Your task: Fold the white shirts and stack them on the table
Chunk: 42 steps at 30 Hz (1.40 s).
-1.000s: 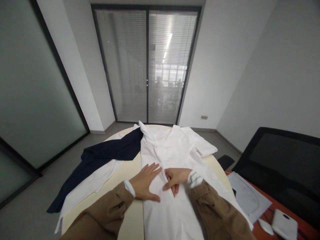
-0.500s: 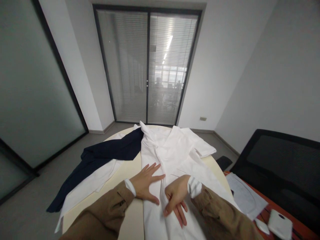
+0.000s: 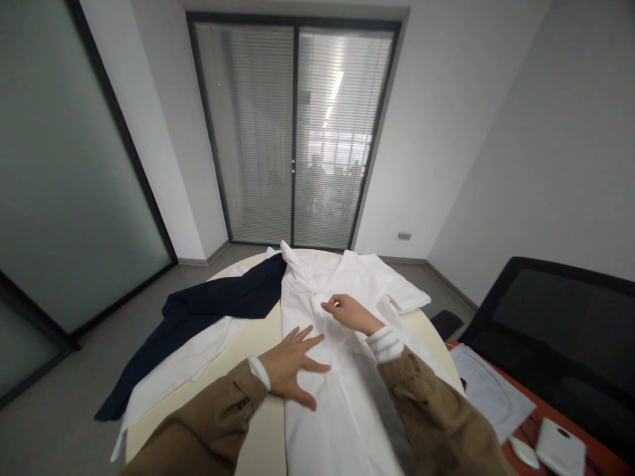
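Note:
A long white coat (image 3: 347, 277) with a short sleeve lies lengthwise on a round cream table (image 3: 260, 370), its front running toward me. My left hand (image 3: 292, 367) rests flat on the coat near its left edge, fingers spread wide. Farther up, my right hand (image 3: 350, 312) is closed in a pinch at the coat's front opening, thumb and forefinger together on the fabric. Just how much cloth is between the fingertips is too small to tell.
Left of the coat, a navy garment (image 3: 223, 294) lies over another white one (image 3: 183, 377), both hanging past the table edge. At right are a black mesh chair (image 3: 560, 324), papers (image 3: 489, 383), a white mouse (image 3: 524, 452) and a white device (image 3: 560, 449) on a reddish surface.
My right hand has moved up and away from me along the coat, from low with fingers pointing down to a pinch at the front opening. My left hand has stayed nearly in place.

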Available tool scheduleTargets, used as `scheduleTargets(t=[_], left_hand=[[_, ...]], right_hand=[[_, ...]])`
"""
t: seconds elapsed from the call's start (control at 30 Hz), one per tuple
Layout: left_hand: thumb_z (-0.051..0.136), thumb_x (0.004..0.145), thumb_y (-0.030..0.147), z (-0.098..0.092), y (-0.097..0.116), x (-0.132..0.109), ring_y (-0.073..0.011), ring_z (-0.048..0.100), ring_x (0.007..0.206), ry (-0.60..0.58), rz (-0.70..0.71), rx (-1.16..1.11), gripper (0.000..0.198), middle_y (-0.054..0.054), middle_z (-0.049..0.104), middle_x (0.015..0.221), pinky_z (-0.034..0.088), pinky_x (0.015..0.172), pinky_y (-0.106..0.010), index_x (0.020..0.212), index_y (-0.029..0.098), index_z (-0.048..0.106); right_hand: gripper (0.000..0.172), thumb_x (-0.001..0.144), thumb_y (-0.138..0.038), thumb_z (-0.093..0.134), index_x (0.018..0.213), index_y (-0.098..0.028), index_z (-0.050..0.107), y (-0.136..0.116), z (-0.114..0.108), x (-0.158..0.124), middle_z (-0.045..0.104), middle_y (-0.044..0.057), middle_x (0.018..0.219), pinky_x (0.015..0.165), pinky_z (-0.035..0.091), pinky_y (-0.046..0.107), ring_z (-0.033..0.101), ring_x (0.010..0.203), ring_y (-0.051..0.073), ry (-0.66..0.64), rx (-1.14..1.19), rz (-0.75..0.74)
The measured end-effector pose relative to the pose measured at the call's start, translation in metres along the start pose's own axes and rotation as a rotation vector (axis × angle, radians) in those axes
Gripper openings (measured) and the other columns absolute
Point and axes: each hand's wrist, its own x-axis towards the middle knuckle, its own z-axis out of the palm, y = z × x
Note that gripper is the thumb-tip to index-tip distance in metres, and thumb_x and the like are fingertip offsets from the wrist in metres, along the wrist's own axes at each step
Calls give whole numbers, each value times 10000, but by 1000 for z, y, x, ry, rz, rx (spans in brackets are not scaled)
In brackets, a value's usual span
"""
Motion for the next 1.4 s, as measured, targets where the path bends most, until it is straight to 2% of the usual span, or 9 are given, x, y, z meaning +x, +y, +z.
scheduleTargets(t=[0.1,0.37,0.53,0.77,1.0,1.13,1.23,1.33,1.4], left_hand=[[704,644,764,0,1,0,-448,181,1464,8,18,-23,744,-69,322,1589,118,1154,-661,1280,382,643],[728,829,406,5,3,3,-278,497,1294,121,90,-157,137,-26,605,1325,248,1174,-481,894,290,760],[664,880,298,2,15,4,-243,528,1208,127,113,-136,94,-41,622,1250,369,1086,-396,837,235,718],[623,881,215,5,20,0,-238,491,1253,119,150,-133,13,-56,577,1302,315,1134,-413,879,214,636],[687,815,315,11,14,4,-251,522,1233,204,168,-182,154,-76,610,1275,377,1096,-413,928,226,631],[580,891,363,11,8,5,-281,415,1365,282,-35,-100,345,-112,531,1414,293,1164,-477,1202,214,579],[514,927,453,14,2,2,-334,213,1478,203,-215,-30,557,-140,315,1580,206,1186,-560,1420,204,440],[545,895,532,15,1,-1,-379,126,1492,76,-235,9,724,-154,191,1623,197,1175,-591,1509,215,329],[605,850,552,13,5,-2,-405,155,1478,58,-209,37,782,-159,212,1613,222,1161,-599,1508,228,333]], right_hand=[[350,852,-513,624,821,-164,632,24,18,16,665,51,764,631,385,255,567,669,141,156,-135,67],[398,929,-528,493,931,-170,667,45,49,16,622,-6,682,629,380,240,538,626,125,94,-91,-224],[341,919,-432,501,710,-178,588,52,55,19,538,-28,608,593,324,231,467,585,108,143,-166,-264],[277,844,-335,556,621,-194,471,56,56,22,497,-37,601,603,318,231,451,590,105,177,-170,-286],[186,871,-391,563,886,-210,523,56,57,21,548,-55,636,603,362,229,511,585,118,168,-69,-238],[248,938,-410,474,1047,-198,543,58,58,22,607,-31,686,634,386,242,563,629,139,149,-68,-225],[241,949,-391,460,1027,-201,586,55,57,21,646,-8,729,644,377,248,581,663,147,159,-141,-184],[203,923,-376,508,945,-208,619,50,54,20,661,-2,732,627,344,246,570,656,141,167,-211,-120],[175,895,-361,550,881,-203,625,47,50,20,663,2,730,617,330,243,555,646,131,128,-228,-91]])
